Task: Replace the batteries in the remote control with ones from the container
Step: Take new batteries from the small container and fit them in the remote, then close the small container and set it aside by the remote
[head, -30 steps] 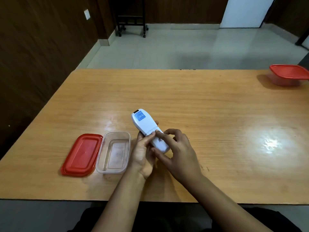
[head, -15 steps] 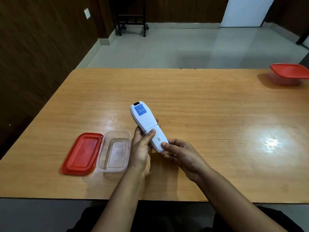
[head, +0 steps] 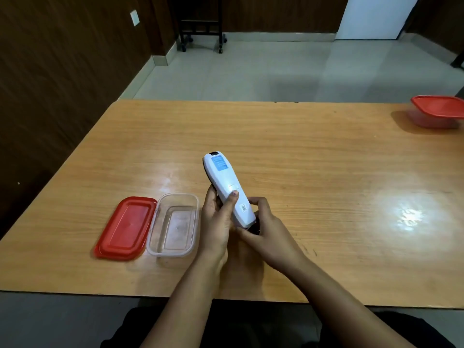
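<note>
A white remote control with a blue label on its back is held tilted above the wooden table, back side up. My left hand grips its lower half, thumb lying across the battery cover. My right hand holds the remote's near end, fingers curled around it. To the left sits a clear plastic container, open and looking empty, with its red lid lying beside it. No batteries are visible.
A second container with a red lid stands at the table's far right edge. A black wheeled stand is on the tiled floor beyond the table. A dark wall runs along the left.
My right hand left the battery cover and moved down to cup the remote's near end. The remote has risen slightly and its far end points further away.
</note>
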